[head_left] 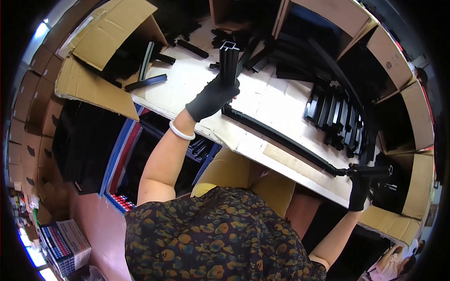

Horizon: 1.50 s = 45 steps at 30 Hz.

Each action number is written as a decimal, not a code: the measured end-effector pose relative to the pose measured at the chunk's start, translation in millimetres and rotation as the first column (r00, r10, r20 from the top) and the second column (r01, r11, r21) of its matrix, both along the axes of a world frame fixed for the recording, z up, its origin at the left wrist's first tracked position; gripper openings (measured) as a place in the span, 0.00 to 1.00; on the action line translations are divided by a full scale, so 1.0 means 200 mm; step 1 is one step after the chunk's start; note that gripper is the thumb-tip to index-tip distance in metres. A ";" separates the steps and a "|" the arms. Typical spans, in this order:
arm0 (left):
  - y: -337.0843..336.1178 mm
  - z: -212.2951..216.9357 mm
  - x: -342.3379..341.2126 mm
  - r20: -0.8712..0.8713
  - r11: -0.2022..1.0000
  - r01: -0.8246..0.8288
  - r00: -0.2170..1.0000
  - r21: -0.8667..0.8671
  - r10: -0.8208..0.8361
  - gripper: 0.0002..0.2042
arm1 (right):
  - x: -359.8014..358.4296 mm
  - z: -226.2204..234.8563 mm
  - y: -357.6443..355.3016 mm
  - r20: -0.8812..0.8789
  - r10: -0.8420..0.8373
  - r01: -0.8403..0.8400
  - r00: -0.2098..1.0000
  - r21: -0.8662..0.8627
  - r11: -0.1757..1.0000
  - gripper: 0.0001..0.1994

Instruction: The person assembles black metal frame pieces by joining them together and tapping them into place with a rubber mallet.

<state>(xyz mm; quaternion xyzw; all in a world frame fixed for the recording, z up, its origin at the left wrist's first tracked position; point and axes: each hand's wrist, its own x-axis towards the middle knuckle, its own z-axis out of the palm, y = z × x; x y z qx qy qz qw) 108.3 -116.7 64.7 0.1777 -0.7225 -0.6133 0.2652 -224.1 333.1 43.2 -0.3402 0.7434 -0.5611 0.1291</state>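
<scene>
My left hand [210,99], in a black glove, is closed around a short black metal profile [228,63] whose hollow, bright-edged end points up and away from me. At the far right my right hand [360,193], gloved too, grips a second black profile [380,171]. A long thin black bar [281,138] runs along the table's near edge between the two hands. Its right end meets the profile in my right hand at a jointed piece. At the left its end lies close beside my left glove, which hides whether they are joined.
Several short black profiles [333,114] lie in rows at the right of the white table [269,100]. More black pieces [192,48] are scattered at the back. Open cardboard boxes [105,84] flank the table at left and right. A printed carton [65,246] stands at lower left.
</scene>
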 end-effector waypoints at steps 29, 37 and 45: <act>-0.17 -0.30 0.09 -0.109 0.992 0.038 0.994 0.119 -0.025 0.11 | -0.01 -0.03 -0.22 0.241 0.205 -0.072 0.949 -0.467 0.882 0.12; 0.54 -0.06 0.04 -0.317 0.559 -0.411 0.912 -0.720 0.261 0.32 | -0.96 0.00 -0.18 -0.317 -0.594 0.664 0.739 0.195 0.722 0.34; 0.62 -0.29 -0.39 0.094 0.411 0.117 0.993 -0.904 -0.075 0.22 | -1.72 -0.36 -0.27 -0.757 -0.120 0.550 0.643 0.347 0.759 0.35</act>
